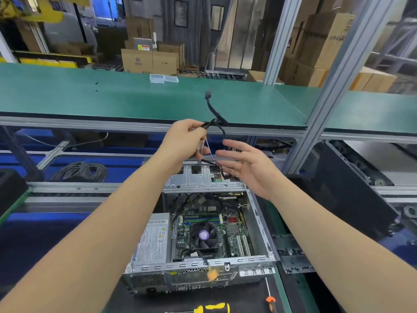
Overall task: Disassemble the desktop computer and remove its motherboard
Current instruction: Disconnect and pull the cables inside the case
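The open desktop case (pixel 259 224) lies on the bench below my arms. Inside it are the green motherboard (pixel 234 236) with a black CPU fan (pixel 204 236), and a silver power supply (pixel 153 240) on the left. A metal drive cage (pixel 198 179) spans the far end. My left hand (pixel 182 141) is raised above the cage and grips a black cable bundle (pixel 215 114) whose free end curls upward. My right hand (pixel 246 163) hovers beside it with fingers spread, holding nothing. Thin black wires (pixel 211 162) run from the bundle down toward the cage.
A yellow-and-black screwdriver (pixel 213 308) and an orange-handled one (pixel 270 299) lie at the near edge. A black tray of screws (pixel 293 256) sits right of the case, a dark side panel (pixel 352 188) further right. A green shelf (pixel 112 98) carries clear plastic boxes (pixel 163 78).
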Tool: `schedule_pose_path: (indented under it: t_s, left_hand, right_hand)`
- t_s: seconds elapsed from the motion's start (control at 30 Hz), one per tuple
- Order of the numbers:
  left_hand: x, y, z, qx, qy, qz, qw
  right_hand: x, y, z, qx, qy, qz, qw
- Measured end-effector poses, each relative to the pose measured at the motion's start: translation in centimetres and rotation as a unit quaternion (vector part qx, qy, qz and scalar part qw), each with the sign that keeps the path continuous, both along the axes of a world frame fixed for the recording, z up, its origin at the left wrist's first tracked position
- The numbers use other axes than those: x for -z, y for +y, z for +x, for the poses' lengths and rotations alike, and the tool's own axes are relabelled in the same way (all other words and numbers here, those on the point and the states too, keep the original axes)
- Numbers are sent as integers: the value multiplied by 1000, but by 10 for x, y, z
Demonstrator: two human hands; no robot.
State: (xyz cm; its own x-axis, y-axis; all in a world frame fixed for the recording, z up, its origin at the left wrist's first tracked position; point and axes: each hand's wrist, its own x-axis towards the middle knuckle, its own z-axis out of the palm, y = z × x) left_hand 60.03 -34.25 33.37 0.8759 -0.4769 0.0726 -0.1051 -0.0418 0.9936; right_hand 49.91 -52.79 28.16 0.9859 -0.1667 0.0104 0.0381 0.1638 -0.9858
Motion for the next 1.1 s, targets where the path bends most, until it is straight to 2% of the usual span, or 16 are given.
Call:
schedule_pose_path:
  t_s: [0.13,0.27,0.37,0.47,0.53,0.67,0.77,0.87,0.97,1.03,1.1]
  left_hand:
    - [13,-5,-2,-13,114,-45,992]
    - [23,-18,-2,-38,181,-69,980]
    - [31,-37,-7,-34,194,-70,978]
    - [45,-62,-14,-32,145,8,989]
    - [53,-81,-25,-7,157,26,987]
    - [72,-130,-51,56,216,-1,975]
    - [86,-169,-66,71,255,-18,964]
    - [99,-210,-80,66,287,-37,955]
    - [113,-253,-95,36,299,-37,953]
    - [124,-280,-103,0,311,-41,949]
    - [135,-306,-108,-20,323,-45,945]
  right_hand:
    - [8,1,0,30,13,-83,996]
    - [7,2,-4,66,18,-163,984]
    - [13,1,-5,176,7,-283,943]
    - [21,-5,-10,358,16,-345,867]
    - [25,-17,-18,408,43,-325,852]
    - [32,-54,-37,364,100,-188,907]
    - [38,-83,-54,364,109,-157,912]
    - [46,-114,-69,402,109,-151,896]
    - [61,-142,-80,476,118,-179,853]
    - [76,-163,-85,513,156,-147,831]
    - [93,-186,-85,494,176,-68,849]
